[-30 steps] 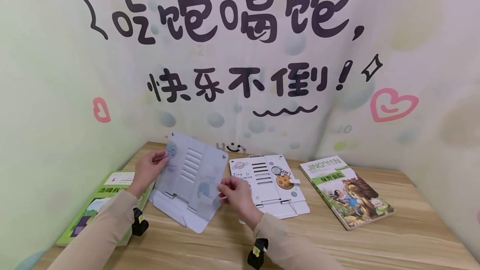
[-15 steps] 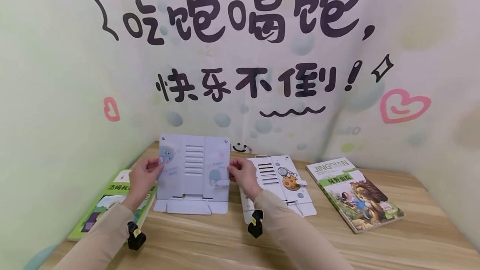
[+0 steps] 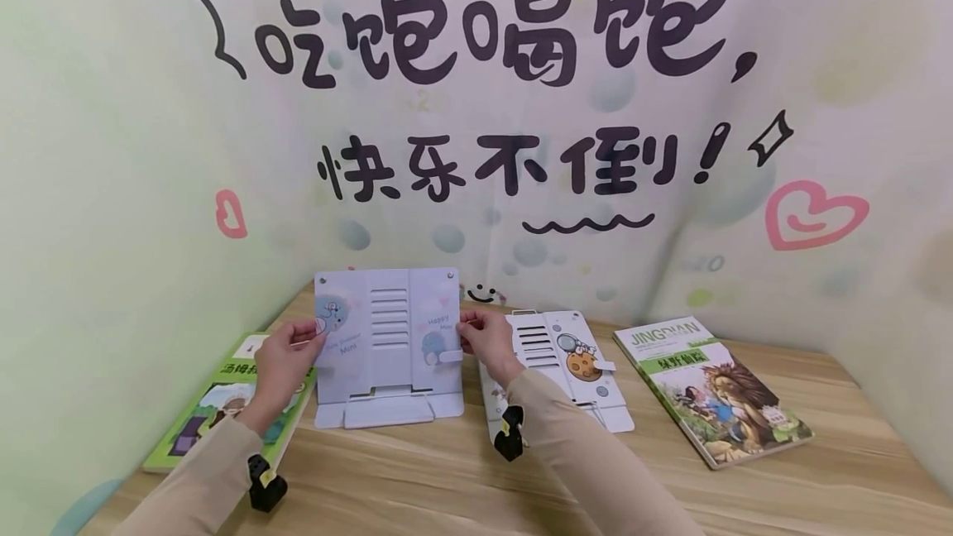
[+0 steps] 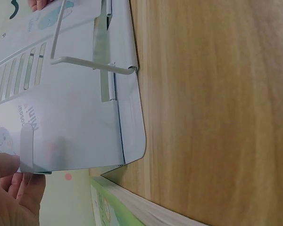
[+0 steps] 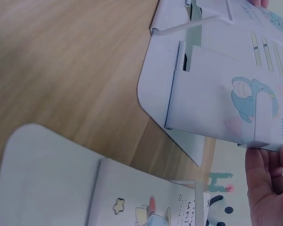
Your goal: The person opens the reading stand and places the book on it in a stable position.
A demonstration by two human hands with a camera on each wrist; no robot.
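A white metal book stand (image 3: 346, 375) with a slotted centre and blue cartoon prints leans back upright, its base at the tabletop. My left hand (image 3: 286, 358) pinches the stand's left edge, beside a small page clip (image 4: 27, 148). At the opposite edge my right hand (image 3: 487, 344) pinches the panel just above the other page clip (image 5: 261, 120). A wire bracket (image 3: 390, 420) juts out along the stand's front. Behind my right wrist lies a second white book stand (image 3: 551, 383) with an astronaut print, partly covered by that hand and sleeve.
On the left, a green-covered book (image 3: 223, 404) lies partly under my left forearm. A book with a lion on its cover (image 3: 725, 404) rests at the right. The wood-grain table (image 3: 417, 486) meets a printed wall cloth (image 3: 462, 246) at the back.
The book stand has turned from a slanted pose to upright, facing me, and its base has come down level. My right hand has moved up along its right edge; both hands still hold it.
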